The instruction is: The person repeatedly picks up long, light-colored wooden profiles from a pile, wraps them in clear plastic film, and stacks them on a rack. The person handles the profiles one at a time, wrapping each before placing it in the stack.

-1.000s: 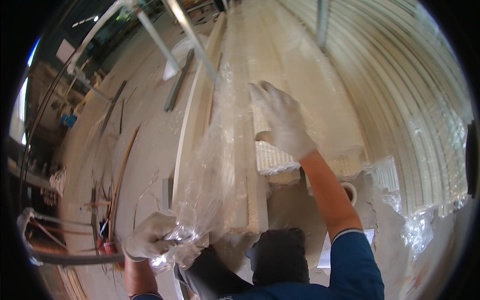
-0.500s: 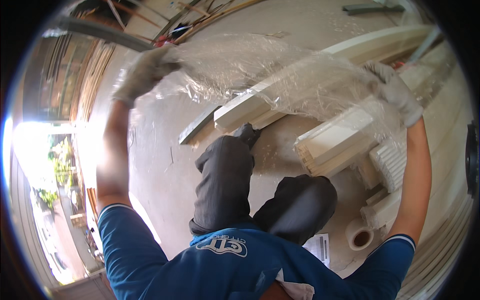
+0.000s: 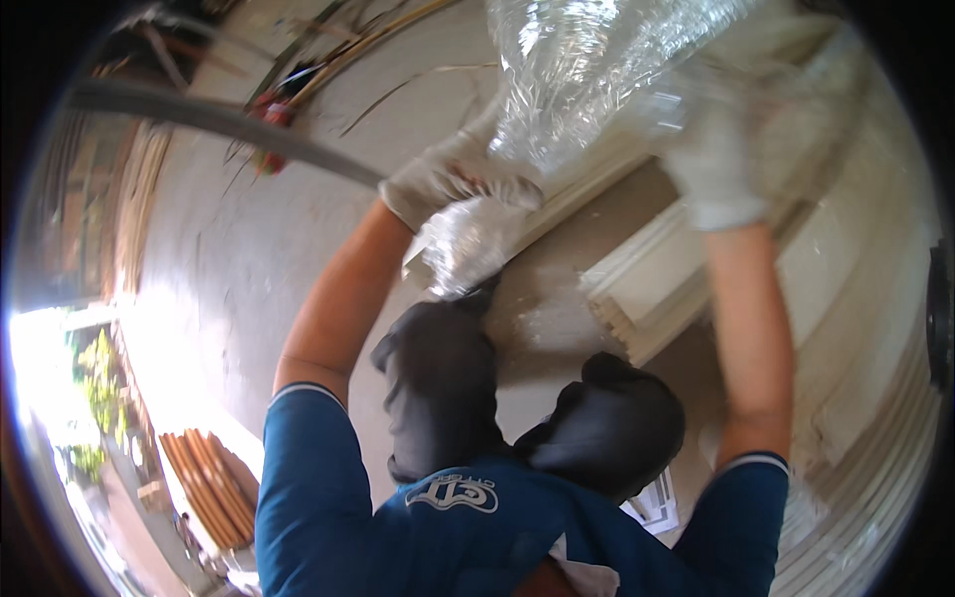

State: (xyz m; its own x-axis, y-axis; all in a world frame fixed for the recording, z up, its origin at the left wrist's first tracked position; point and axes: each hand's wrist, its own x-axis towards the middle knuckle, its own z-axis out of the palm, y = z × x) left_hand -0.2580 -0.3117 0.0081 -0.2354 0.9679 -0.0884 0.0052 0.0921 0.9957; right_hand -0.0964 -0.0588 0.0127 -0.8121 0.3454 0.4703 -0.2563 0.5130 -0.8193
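Clear plastic film [image 3: 567, 75] is bunched up ahead of me, shiny and crumpled, reaching out of view at the top. My left hand [image 3: 458, 181], in a pale work glove, is closed around its gathered part. A crumpled tail of the film hangs below that fist, over my foot. My right hand [image 3: 711, 159], also gloved, is raised to the right of the film and smeared by motion. Its fingers cannot be made out, nor whether they touch the film.
Long pale profiles [image 3: 657, 279] lie on the floor ahead right, with more stacked along the right side. A dark bar [image 3: 229, 124] crosses the upper left. Brown rolls or poles [image 3: 207, 488] stand at lower left. A printed sheet [image 3: 655, 504] lies near my right knee.
The film was stretched wide between both hands; now it is gathered into a bunch. My left hand has moved right, and my right hand has moved left, bringing them closer together.
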